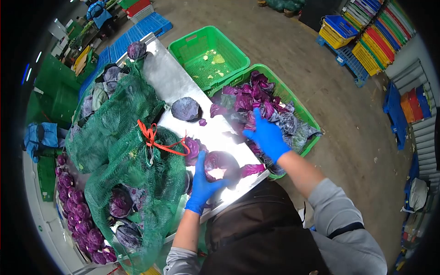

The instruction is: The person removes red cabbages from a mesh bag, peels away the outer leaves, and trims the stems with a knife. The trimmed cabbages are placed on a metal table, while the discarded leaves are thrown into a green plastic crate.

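Both hands wear blue gloves. My left hand (pixel 202 185) is at the near part of the metal table (pixel 167 68), thumb and fingers apart, beside a purple cabbage (pixel 192 150) and a blurred purple piece; whether it touches them is unclear. My right hand (pixel 268 136) is over the near green crate (pixel 300 107), fingers spread, above purple outer leaves (pixel 247 101), holding nothing visible. A large loose leaf (pixel 185 109) lies farther up the table. Another leaf (pixel 252 170) rests at the near edge. Left of my left hand are green mesh sacks (pixel 160 178), one tied with red string (pixel 153 140).
A second green crate (pixel 208 55) with a few scraps stands behind the leaf crate. Purple cabbages (pixel 80 211) line the far left. Blue pallets (pixel 137 34) lie behind the table. Stacked crates (pixel 371 50) stand at upper right. A person in blue (pixel 99 13) is far back.
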Demonstrator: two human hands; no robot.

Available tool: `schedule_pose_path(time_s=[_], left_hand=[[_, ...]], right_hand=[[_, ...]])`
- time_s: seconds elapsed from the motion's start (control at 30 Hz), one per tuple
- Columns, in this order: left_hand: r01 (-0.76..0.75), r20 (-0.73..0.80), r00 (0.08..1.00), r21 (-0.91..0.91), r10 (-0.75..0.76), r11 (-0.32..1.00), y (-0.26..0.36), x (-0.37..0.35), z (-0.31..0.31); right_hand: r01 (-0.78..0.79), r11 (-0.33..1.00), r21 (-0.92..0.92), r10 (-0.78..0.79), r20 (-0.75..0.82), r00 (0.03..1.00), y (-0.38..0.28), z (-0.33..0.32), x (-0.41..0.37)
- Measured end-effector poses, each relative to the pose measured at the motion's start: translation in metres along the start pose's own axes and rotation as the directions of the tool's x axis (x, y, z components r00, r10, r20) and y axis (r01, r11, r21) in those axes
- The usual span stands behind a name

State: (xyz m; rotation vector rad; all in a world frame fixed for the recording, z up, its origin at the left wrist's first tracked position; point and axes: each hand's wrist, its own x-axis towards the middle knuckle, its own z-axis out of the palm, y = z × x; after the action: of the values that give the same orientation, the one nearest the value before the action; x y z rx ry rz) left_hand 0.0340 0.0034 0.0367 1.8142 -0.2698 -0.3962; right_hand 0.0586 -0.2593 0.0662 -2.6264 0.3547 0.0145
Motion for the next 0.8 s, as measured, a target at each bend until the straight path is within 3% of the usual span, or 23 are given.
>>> schedule_pose_path(time_s=[0.03, 0.07, 0.1, 0.13, 0.17, 0.2, 0.23, 0.27, 0.3, 0.33, 0.37, 0.4, 0.47, 0.53, 0.6, 0.67, 0.7, 0.73, 0.8], left_hand=[[-0.029, 0.024, 0.999, 0.01, 0.029, 1.0, 0.003, 0.003, -0.002], [-0.061, 0.051, 0.997, 0.022, 0.06, 0.998, 0.004, 0.006, -0.004], [-0.095, -0.004, 0.996, -0.006, 0.095, 0.995, 0.001, 0.006, -0.003], [-0.09, 0.001, 0.996, -0.004, 0.09, 0.996, -0.005, -0.001, 0.0], [-0.094, -0.137, 0.986, 0.016, 0.095, 0.995, -0.012, -0.01, 0.005], [-0.099, -0.279, 0.955, 0.035, 0.104, 0.995, -0.007, -0.011, 0.012], [-0.042, -0.346, 0.938, -0.106, 0.002, 0.994, -0.001, -0.016, 0.027], [-0.034, -0.351, 0.936, -0.106, -0.005, 0.994, 0.002, -0.016, 0.027], [-0.001, -0.363, 0.932, 0.036, 0.014, 0.999, 0.006, -0.01, 0.027], [0.03, -0.371, 0.928, 0.177, 0.038, 0.984, 0.01, -0.003, 0.026], [-0.008, -0.323, 0.945, 0.107, 0.042, 0.994, 0.017, 0.005, 0.025], [-0.025, -0.224, 0.972, 0.217, 0.075, 0.976, 0.01, 0.014, 0.018], [-0.138, -0.201, 0.957, 0.321, 0.21, 0.937, 0.014, 0.024, 0.018], [-0.139, -0.209, 0.957, 0.271, 0.2, 0.952, 0.016, 0.031, 0.027], [-0.137, -0.215, 0.959, 0.219, 0.185, 0.966, 0.018, 0.036, 0.032], [-0.04, -0.271, 0.939, 0.518, 0.209, 0.854, 0.021, 0.041, 0.033], [-0.077, -0.277, 0.945, 0.321, 0.171, 0.944, 0.049, 0.046, 0.035], [-0.08, -0.277, 0.945, 0.323, 0.175, 0.943, 0.052, 0.051, 0.034], [-0.051, -0.194, 0.978, 0.149, 0.079, 0.988, 0.055, 0.057, 0.033]], right_hand=[[0.188, 0.981, 0.058, -0.183, -0.08, 0.98, -0.02, -0.002, -0.014], [0.22, 0.926, 0.308, -0.244, 0.039, 0.969, -0.01, 0.033, -0.017], [0.343, 0.899, 0.273, -0.362, 0.019, 0.932, -0.003, 0.074, -0.024], [0.31, 0.868, 0.389, -0.415, 0.225, 0.881, -0.011, 0.076, -0.03], [-0.039, 0.746, 0.665, -0.261, 0.345, 0.901, -0.013, 0.072, -0.039], [-0.379, 0.472, 0.796, -0.158, 0.499, 0.852, -0.024, 0.056, -0.043], [-0.381, 0.471, 0.796, -0.161, 0.502, 0.85, -0.015, 0.07, -0.046], [-0.239, 0.529, 0.814, -0.243, 0.415, 0.877, 0.0, 0.088, -0.049], [-0.09, 0.571, 0.816, -0.33, 0.329, 0.885, 0.014, 0.105, -0.052], [-0.091, 0.572, 0.815, -0.334, 0.332, 0.882, 0.007, 0.085, -0.05], [-0.057, 0.701, 0.711, -0.259, 0.329, 0.908, -0.01, 0.042, -0.046], [-0.032, 0.811, 0.584, -0.186, 0.31, 0.932, -0.021, 0.015, -0.042], [-0.017, 0.827, 0.561, -0.185, 0.301, 0.936, -0.027, 0.011, -0.037], [0.233, 0.874, 0.428, -0.313, 0.128, 0.941, -0.035, 0.013, -0.032], [0.21, 0.878, 0.43, -0.303, 0.159, 0.94, -0.032, 0.011, -0.025], [0.361, 0.912, 0.195, -0.356, -0.065, 0.932, -0.024, 0.019, -0.02], [0.415, 0.895, 0.164, -0.397, -0.131, 0.908, -0.025, 0.022, -0.019], [0.416, 0.895, 0.162, -0.398, -0.134, 0.907, -0.027, 0.027, -0.019], [0.431, 0.896, 0.104, -0.418, -0.127, 0.9, -0.03, 0.038, -0.027]])
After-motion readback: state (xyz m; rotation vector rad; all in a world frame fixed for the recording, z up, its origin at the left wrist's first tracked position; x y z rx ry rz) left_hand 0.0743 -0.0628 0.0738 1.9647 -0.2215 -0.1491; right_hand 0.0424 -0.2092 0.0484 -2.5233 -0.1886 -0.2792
